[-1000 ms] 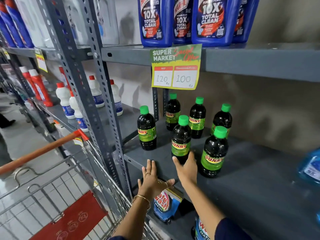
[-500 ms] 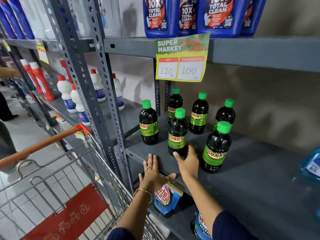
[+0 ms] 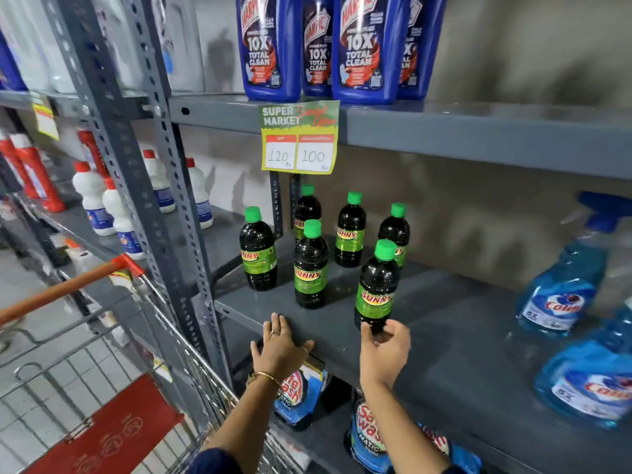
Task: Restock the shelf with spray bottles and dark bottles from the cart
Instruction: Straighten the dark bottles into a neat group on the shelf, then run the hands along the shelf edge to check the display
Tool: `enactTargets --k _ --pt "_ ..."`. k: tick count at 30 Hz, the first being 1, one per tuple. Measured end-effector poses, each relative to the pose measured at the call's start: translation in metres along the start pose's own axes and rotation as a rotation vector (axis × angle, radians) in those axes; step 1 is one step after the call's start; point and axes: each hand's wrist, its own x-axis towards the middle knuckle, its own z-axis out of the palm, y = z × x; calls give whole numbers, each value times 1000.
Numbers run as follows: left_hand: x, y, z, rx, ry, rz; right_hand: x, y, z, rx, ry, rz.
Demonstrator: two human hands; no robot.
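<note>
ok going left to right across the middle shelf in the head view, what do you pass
white bottles → grey upright → leftmost dark bottle → dark bottle in front → dark bottle at the right hand → blue spray bottles

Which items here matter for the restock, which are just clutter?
Job:
dark bottles
spray bottles
shelf
cart
right hand at front bottle
left hand

Not involved:
blue cleaner jugs
white bottles
price sign

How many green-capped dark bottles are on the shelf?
6, none visibly hidden: far left, front middle, front right by the right hand, and three behind.
</note>
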Motion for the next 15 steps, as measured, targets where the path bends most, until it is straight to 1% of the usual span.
enactTargets --k 3,8,15 --pt "-12 8 12 -45 22 -9 14 2 -6 8 -66 72" --pt "-29 21 29 -57 36 14 18 0 -6 -107 -244 -33" --pt "-29 22 29 -55 28 7 20 1 -5 -201 -262 -131"
